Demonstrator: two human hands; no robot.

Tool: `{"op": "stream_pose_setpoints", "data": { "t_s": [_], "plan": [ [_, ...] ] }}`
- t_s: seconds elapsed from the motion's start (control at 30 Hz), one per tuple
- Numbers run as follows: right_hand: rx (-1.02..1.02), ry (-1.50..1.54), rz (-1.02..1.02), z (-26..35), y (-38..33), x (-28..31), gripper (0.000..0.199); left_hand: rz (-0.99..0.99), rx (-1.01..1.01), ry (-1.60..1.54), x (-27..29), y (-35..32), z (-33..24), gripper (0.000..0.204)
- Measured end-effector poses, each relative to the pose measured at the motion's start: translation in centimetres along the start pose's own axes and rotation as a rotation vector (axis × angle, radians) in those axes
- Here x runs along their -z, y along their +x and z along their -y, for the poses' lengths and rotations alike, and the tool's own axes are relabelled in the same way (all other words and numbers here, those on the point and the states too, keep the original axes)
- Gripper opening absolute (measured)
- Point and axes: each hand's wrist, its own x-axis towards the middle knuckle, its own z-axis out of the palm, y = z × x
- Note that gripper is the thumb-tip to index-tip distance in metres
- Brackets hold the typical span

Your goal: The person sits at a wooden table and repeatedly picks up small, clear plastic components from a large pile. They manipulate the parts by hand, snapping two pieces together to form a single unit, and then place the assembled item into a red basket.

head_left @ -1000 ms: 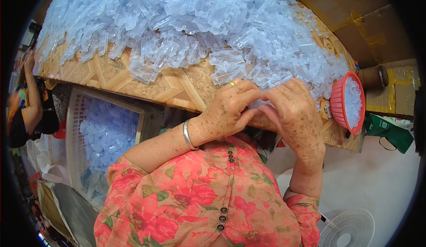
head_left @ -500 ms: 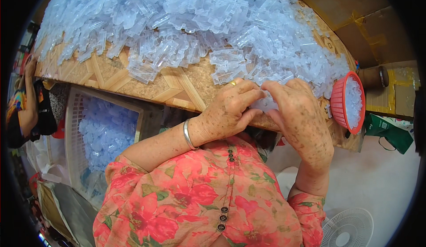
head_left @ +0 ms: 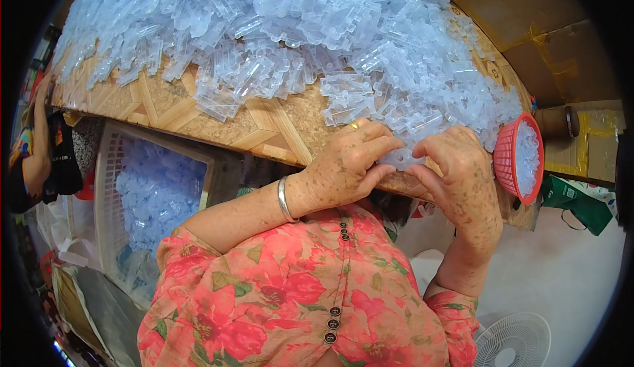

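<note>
Head | two: left hand (head_left: 350, 162), right hand (head_left: 463, 172) | clear plastic (head_left: 397, 158) between | one basket (head_left: 504, 157)

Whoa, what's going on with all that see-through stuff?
Someone in a flowery shirt has a small clear plastic piece in their left grip. Their right grip is close beside it; whether it touches is hard to tell. A big heap of clear pieces covers much of the table, with more pale pieces in the red basket on the right and the pale crate on the left.

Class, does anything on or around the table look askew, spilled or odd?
The red basket at the right edge of the table looks tipped outward, though lens bending may cause that; nothing looks plainly damaged.
</note>
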Motion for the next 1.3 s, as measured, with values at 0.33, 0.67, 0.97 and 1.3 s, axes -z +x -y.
{"op": "stream_pose_setpoints", "data": {
  "t_s": [0.33,0.67,0.97,1.3],
  "plan": [
    [-0.003,-0.048,-0.010,1.6,1.9,-0.2,0.035,-0.018,-0.035,0.021,-0.2,0.0,0.1,0.042],
    [-0.245,0.069,0.040,-1.0,-1.4,1.4,0.017,-0.003,-0.020,0.030,0.0,0.0,0.0,0.040],
    [-0.547,0.303,-0.095,-3.7,-6.3,-4.7,0.024,0.039,0.021,0.033,0.1,0.3,-0.4,0.042],
    [-0.521,0.332,-0.189,-3.0,-7.2,-5.8,0.022,0.024,0.008,0.060,0.1,0.2,-0.3,0.043]
  ]
}}
